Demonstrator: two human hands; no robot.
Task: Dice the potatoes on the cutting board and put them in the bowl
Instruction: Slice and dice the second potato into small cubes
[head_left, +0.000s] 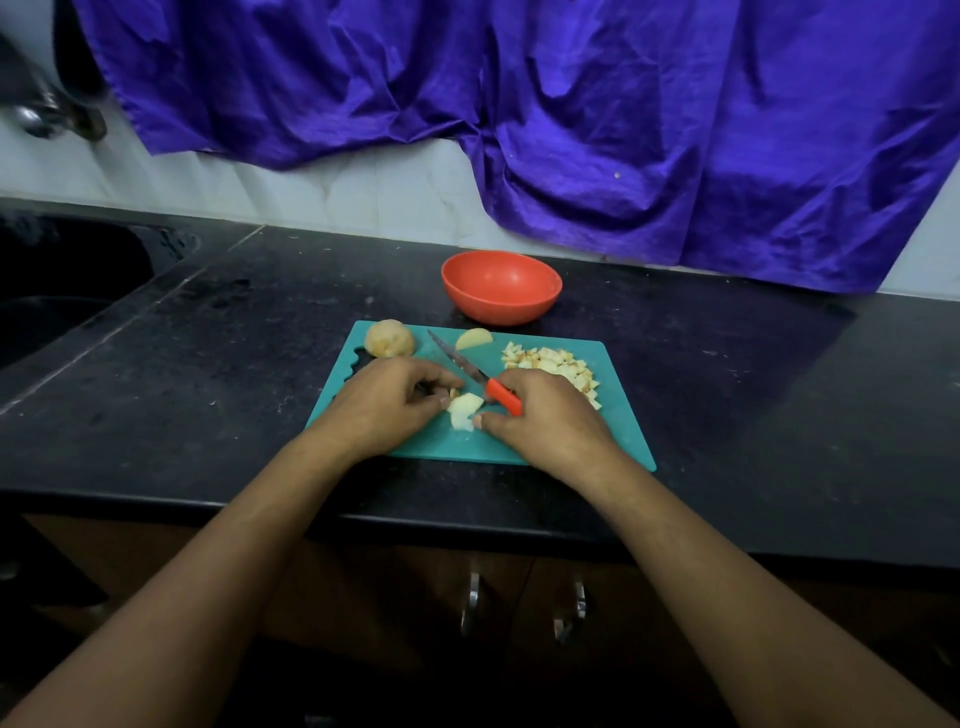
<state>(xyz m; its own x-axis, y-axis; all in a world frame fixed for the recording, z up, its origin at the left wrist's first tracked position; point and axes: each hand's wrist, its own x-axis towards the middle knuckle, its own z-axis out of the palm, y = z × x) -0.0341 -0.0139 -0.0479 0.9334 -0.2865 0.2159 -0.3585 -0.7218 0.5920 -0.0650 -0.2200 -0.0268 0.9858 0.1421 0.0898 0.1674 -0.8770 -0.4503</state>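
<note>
A teal cutting board (618, 431) lies on the black counter. On it, a cut potato piece (464, 410) sits between my hands. My left hand (387, 402) pinches that piece from the left. My right hand (540, 415) touches it from the right and holds a knife (470, 371) by its orange handle, blade pointing away to the upper left. A whole potato (389, 339) rests at the board's far left corner, a wedge (474, 338) near the far edge, and a pile of diced potato (558, 366) on the right. Behind the board stands an empty red bowl (501, 287).
A dark sink (62, 291) is sunk into the counter at the left, with a tap (47, 111) above it. A purple cloth (571, 114) hangs over the tiled wall behind. Cabinet handles (519, 605) show below the counter's front edge.
</note>
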